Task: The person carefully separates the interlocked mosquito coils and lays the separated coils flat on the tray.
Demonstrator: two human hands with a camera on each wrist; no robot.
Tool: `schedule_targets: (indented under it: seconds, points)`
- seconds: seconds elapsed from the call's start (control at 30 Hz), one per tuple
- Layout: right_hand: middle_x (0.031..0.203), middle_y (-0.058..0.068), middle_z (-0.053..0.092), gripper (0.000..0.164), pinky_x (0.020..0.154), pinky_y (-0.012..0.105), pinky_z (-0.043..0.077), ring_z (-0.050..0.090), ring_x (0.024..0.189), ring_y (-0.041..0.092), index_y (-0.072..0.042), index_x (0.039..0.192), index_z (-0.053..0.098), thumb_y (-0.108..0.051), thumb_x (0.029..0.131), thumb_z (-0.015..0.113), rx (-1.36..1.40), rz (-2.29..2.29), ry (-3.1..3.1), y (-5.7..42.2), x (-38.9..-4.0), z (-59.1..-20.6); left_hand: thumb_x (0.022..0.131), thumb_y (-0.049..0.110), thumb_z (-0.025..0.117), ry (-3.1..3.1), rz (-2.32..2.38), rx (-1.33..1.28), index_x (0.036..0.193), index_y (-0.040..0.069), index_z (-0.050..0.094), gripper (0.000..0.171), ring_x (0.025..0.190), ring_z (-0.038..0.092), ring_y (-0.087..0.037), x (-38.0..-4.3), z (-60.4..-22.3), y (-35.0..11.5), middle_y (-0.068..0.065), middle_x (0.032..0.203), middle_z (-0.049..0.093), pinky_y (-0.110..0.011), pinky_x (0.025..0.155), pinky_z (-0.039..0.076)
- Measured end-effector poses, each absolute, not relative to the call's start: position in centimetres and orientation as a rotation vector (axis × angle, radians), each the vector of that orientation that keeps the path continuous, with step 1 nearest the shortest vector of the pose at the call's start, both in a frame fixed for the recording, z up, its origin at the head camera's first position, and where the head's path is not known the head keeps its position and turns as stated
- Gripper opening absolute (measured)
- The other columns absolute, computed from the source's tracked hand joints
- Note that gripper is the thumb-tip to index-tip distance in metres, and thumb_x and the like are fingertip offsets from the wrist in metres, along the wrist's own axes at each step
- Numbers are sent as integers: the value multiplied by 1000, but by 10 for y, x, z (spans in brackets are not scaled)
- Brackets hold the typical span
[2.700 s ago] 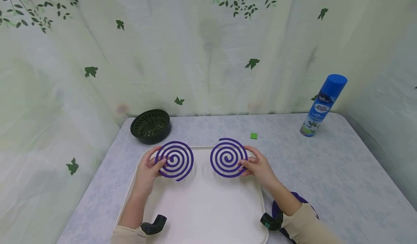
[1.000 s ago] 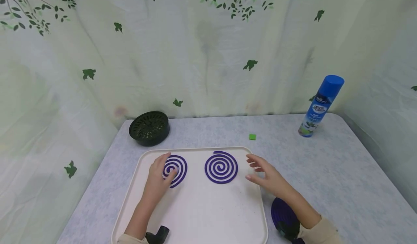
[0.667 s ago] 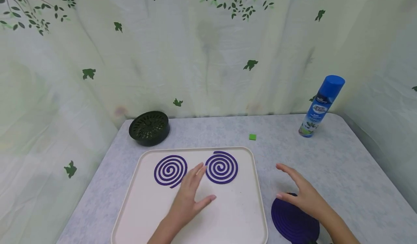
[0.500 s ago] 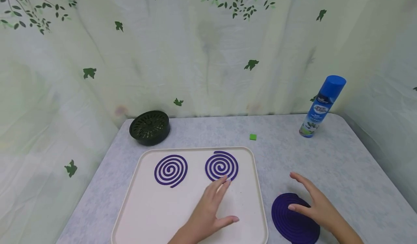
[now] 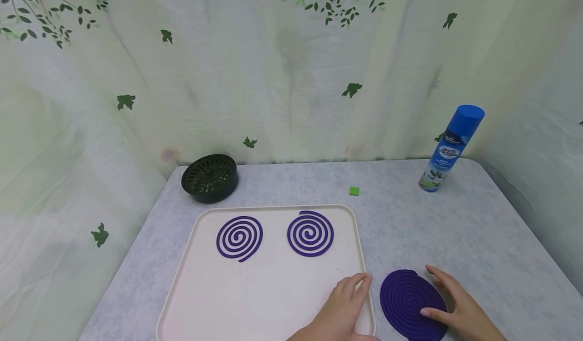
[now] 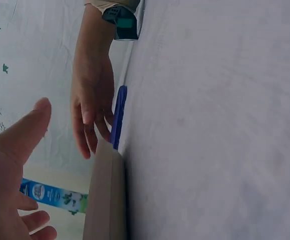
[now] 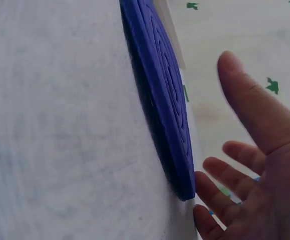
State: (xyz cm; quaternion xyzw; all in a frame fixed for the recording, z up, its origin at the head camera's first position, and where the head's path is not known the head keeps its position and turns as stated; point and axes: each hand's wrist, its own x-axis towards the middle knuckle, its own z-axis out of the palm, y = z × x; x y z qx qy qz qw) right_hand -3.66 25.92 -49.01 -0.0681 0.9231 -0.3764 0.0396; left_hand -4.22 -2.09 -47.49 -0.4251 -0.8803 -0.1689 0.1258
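Two purple mosquito coils lie flat and apart on the white tray (image 5: 255, 295): a left coil (image 5: 239, 238) and a right coil (image 5: 310, 233). A tightly wound purple coil disc (image 5: 407, 300) rests on the table to the tray's right, with visible thickness in the right wrist view. My right hand (image 5: 466, 308) is at its right side, thumb over the top, fingers spread and near the rim. Over the tray's right edge is my left hand (image 5: 341, 310), fingers extended, holding nothing; its thumb is partly cut off by the head view's lower border.
A dark green round slotted holder (image 5: 210, 178) stands at the table's back left. A blue spray can (image 5: 451, 148) stands at the back right, and a small green square (image 5: 354, 191) lies behind the tray. A leaf-patterned curtain (image 5: 291, 78) hangs behind the table.
Both coils once held up were laid on the tray and let go. My left hand then swept right across the tray to its edge; my right hand moved right and down to the thick disc.
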Motion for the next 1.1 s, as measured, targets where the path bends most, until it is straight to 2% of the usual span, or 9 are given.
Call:
schedule_targets:
  seconds: [0.07, 0.13, 0.2, 0.27, 0.5, 0.67, 0.87, 0.97, 1.1]
  points:
    - [124, 21, 45, 82, 80, 45, 44, 47, 102, 22, 1, 132, 37, -35, 69, 76, -236, -1111, 2864, 260, -36, -493, 63, 63, 68, -2615, -436, -1218, 133, -3, 33, 103, 114, 37, -23, -42, -477, -12, -14, 128, 37, -31, 93, 35]
    - [123, 22, 45, 79, 83, 46, 43, 45, 106, 28, 3, 129, 41, -35, 69, 76, -261, -1085, 2874, 261, -37, -495, 64, 65, 64, -2656, -395, -1204, 132, -1, 36, 99, 113, 36, -22, -42, -480, -4, -12, 125, 38, -30, 92, 35]
    - [121, 24, 44, 76, 83, 54, 41, 42, 107, 40, 5, 126, 45, -34, 69, 76, -287, -1077, 2879, 261, -37, -497, 63, 66, 63, -2672, -388, -1196, 131, -1, 40, 98, 111, 36, -20, -43, -485, 3, -12, 121, 39, -28, 89, 35]
    - [118, 24, 45, 72, 78, 61, 39, 43, 105, 43, 6, 122, 48, -31, 68, 77, -326, -1083, 2896, 261, -38, -498, 62, 66, 65, -2690, -393, -1179, 129, 0, 42, 97, 109, 36, -20, -43, -489, 8, -11, 118, 38, -28, 88, 35]
    - [109, 10, 51, 68, 70, 33, 48, 50, 89, 11, 1, 117, 47, -28, 65, 80, -318, -1074, 2932, 258, -38, -497, 56, 58, 75, -2749, -441, -1086, 124, 4, 48, 91, 100, 35, -15, -43, -496, 15, -4, 109, 38, -24, 83, 34]
    - [103, 13, 55, 70, 67, 33, 49, 55, 86, 17, 0, 126, 35, -26, 74, 74, -189, -1184, 2703, 258, -37, -491, 58, 52, 78, -2737, -485, -1074, 122, 5, 47, 85, 99, 36, -14, -43, -497, 17, -3, 107, 40, -23, 82, 34]
    - [98, 13, 54, 57, 61, 29, 51, 56, 80, 6, 4, 125, 27, -14, 84, 63, -253, -1502, 2456, 262, -34, -493, 59, 52, 77, -2699, -428, -1060, 114, 6, 47, 78, 93, 39, -11, -42, -497, 20, 1, 100, 47, -19, 75, 32]
    - [102, 9, 57, 54, 64, 33, 53, 59, 86, 8, 3, 126, 23, -6, 86, 58, -282, -1720, 2287, 265, -32, -495, 59, 54, 76, -2666, -406, -1041, 113, 7, 47, 77, 90, 40, -11, -42, -496, 20, 2, 99, 48, -18, 72, 31]
    - [104, 6, 59, 54, 66, 33, 53, 60, 88, 10, 2, 127, 22, -2, 86, 58, -253, -1821, 2282, 263, -31, -489, 60, 54, 74, -2578, -415, -1058, 114, 7, 47, 76, 93, 42, -11, -45, -489, 18, 2, 101, 49, -19, 78, 33]
